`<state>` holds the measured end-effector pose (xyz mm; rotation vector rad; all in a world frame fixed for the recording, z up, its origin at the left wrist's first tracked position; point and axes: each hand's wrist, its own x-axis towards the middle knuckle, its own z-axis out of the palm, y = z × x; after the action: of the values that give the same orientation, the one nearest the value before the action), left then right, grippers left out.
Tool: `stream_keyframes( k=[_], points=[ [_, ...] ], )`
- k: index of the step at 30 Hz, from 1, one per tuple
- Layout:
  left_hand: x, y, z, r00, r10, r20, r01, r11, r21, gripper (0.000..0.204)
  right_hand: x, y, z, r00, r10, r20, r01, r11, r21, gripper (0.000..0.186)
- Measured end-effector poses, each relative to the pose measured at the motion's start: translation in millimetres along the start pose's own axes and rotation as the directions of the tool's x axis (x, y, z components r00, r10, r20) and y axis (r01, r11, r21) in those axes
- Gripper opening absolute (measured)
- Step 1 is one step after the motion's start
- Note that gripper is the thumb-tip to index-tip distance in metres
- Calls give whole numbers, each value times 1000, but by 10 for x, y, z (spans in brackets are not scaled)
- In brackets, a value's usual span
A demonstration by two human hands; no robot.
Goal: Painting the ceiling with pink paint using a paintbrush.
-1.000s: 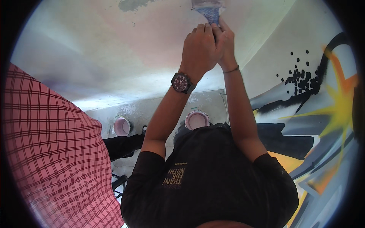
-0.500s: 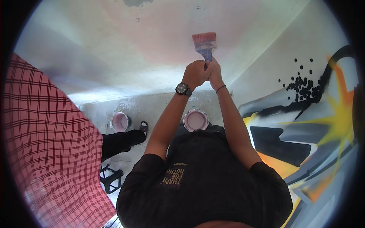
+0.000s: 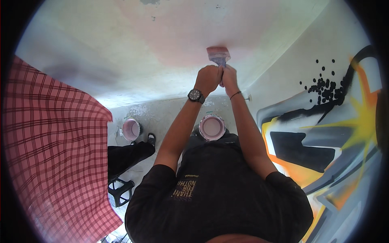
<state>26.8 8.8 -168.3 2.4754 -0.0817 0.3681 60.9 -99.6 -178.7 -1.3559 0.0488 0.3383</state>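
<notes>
Head view looked down on both arms raised to a pale wall [image 3: 121,52]. Left hand [image 3: 208,79] and right hand [image 3: 229,78] were pressed together, each clenched around the handle of a wide paintbrush [image 3: 219,54] whose pink-stained bristles touched the wall just above them. A dark wristwatch [image 3: 196,95] sat on the left wrist. On the floor below stood two buckets of pink paint [image 3: 212,127], well apart. A red checked cloth [image 3: 48,154] filled the left side; a graffiti mural [image 3: 324,133] covered the wall at right.
</notes>
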Motion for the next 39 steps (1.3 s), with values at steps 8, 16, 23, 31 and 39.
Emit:
stream_keyframes(
  k=[8, 16, 23, 31, 39],
  points=[
    [280, 647, -829, 916, 373, -146, -319, 900, 297, 21, -222, -988, 232, 951, -300, -73, 299, 954, -13, 21],
    [519, 1144, -1336, 840, 501, -209, -384, 821, 423, 2, -460, -1750, 378, 903, -426, -65, 431, 894, 127, 21],
    [656, 1283, -1419, 789, 531, -310, -439, 840, 320, 23, -396, -1917, 304, 783, -619, -65, 622, 780, 72, 17],
    [536, 757, -679, 913, 379, -152, -349, 917, 192, 21, 7, -998, 89, 879, -433, -200, 452, 890, 62, 20],
    [418, 357, -344, 945, 326, -9, -314, 916, 252, 13, 137, -402, -61, 987, -146, -61, 148, 988, 31, 34]
  ],
)
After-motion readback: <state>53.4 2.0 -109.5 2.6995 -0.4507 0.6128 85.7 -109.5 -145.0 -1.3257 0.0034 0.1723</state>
